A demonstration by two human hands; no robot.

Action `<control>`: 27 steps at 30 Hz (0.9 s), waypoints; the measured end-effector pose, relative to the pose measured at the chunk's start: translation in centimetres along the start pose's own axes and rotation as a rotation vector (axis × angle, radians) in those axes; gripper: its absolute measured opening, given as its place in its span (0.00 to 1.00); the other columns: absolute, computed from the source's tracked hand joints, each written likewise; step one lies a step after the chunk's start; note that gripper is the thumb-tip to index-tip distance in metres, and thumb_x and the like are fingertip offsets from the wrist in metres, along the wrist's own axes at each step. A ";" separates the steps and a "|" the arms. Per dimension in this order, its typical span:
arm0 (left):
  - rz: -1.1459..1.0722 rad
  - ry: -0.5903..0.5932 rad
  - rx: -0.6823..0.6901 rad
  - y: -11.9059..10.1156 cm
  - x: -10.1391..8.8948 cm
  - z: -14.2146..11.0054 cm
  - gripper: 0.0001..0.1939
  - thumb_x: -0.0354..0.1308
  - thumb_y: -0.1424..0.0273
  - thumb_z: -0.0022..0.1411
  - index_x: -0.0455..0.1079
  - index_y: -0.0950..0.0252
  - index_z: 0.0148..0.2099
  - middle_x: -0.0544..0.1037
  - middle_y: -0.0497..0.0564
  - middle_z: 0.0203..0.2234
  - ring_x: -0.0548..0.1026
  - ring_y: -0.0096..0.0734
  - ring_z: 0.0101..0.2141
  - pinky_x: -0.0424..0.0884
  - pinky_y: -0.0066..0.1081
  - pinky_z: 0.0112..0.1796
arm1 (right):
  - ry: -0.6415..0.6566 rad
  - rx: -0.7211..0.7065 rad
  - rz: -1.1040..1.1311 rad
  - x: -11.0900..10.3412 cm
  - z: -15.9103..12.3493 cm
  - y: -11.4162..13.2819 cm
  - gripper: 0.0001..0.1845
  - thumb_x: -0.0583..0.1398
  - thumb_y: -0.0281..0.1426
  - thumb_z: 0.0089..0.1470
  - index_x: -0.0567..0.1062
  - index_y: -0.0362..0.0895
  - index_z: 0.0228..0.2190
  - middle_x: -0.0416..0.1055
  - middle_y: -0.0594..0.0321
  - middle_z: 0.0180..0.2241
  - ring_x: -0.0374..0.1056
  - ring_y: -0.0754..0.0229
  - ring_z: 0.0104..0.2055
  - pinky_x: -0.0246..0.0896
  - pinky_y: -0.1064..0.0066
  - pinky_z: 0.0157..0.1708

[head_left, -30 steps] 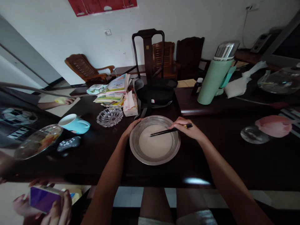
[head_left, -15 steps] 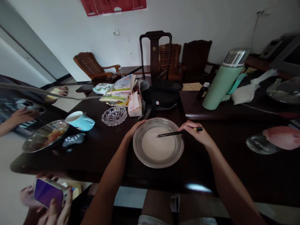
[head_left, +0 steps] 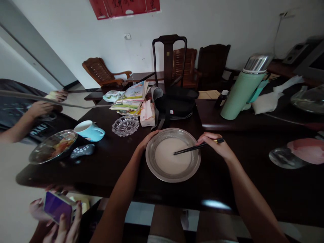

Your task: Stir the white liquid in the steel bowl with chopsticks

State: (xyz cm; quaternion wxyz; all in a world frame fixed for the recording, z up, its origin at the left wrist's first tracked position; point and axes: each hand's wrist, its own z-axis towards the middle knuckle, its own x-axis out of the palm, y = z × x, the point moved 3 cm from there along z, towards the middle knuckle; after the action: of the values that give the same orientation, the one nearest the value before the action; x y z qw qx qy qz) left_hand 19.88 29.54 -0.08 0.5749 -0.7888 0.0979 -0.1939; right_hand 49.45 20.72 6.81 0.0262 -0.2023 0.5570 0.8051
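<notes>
A round metal bowl (head_left: 152,165) holding pale batter (head_left: 172,158) sits on the dark table in front of me. My left hand (head_left: 146,140) grips the bowl's left rim with curled fingers. My right hand (head_left: 215,146) is closed on a pair of dark chopsticks (head_left: 194,148). Their tips reach into the batter near the bowl's middle.
Left of the bowl stand a glass ashtray (head_left: 125,125), a blue mug (head_left: 89,130), a remote (head_left: 82,151) and a glass dish of food (head_left: 52,146). Books (head_left: 129,99), a black bag (head_left: 174,104) and a green thermos (head_left: 240,91) lie behind. Other people's hands hold a phone (head_left: 57,206) at lower left.
The chopstick tips have shifted slightly right in the batter. My view has drifted, so the table sits a bit further right. A person's arm at far left has moved in.
</notes>
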 end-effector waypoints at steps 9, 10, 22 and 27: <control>-0.021 -0.008 0.014 -0.4 0.4 -0.3 0.27 0.51 0.56 0.62 0.59 0.59 0.61 0.67 0.41 0.54 0.48 0.44 0.61 0.52 0.42 0.57 | 0.136 -0.034 -0.035 1.2 0.3 0.2 0.17 0.54 0.40 0.58 0.78 0.44 0.29 0.76 0.58 0.31 0.71 0.57 0.35 0.64 0.67 0.36; -0.019 -0.014 0.013 -0.3 0.3 -0.2 0.26 0.51 0.57 0.62 0.59 0.60 0.60 0.68 0.42 0.53 0.49 0.44 0.60 0.53 0.42 0.57 | 0.103 -0.036 -0.061 1.0 0.3 0.1 0.17 0.54 0.40 0.58 0.79 0.44 0.30 0.76 0.59 0.32 0.71 0.56 0.35 0.63 0.67 0.37; 0.009 -0.040 0.011 -0.4 0.3 -0.2 0.30 0.52 0.54 0.61 0.58 0.61 0.61 0.69 0.43 0.52 0.49 0.45 0.60 0.53 0.45 0.57 | 0.098 -0.008 0.011 0.8 0.3 0.1 0.18 0.54 0.42 0.57 0.78 0.45 0.30 0.77 0.60 0.31 0.72 0.56 0.35 0.65 0.67 0.37; 0.011 -0.034 0.024 -0.5 0.2 0.0 0.35 0.57 0.53 0.56 0.55 0.59 0.63 0.68 0.41 0.53 0.47 0.47 0.61 0.49 0.45 0.59 | -0.105 0.028 0.032 -0.9 0.0 -0.3 0.17 0.54 0.41 0.58 0.76 0.44 0.28 0.77 0.61 0.26 0.72 0.57 0.32 0.64 0.66 0.37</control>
State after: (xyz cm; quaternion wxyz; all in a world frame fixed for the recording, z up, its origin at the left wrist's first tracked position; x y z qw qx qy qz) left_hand 20.05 29.59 0.43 0.5870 -0.7844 0.0901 -0.1787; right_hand 50.32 21.03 6.86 0.0455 -0.1506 0.5692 0.8070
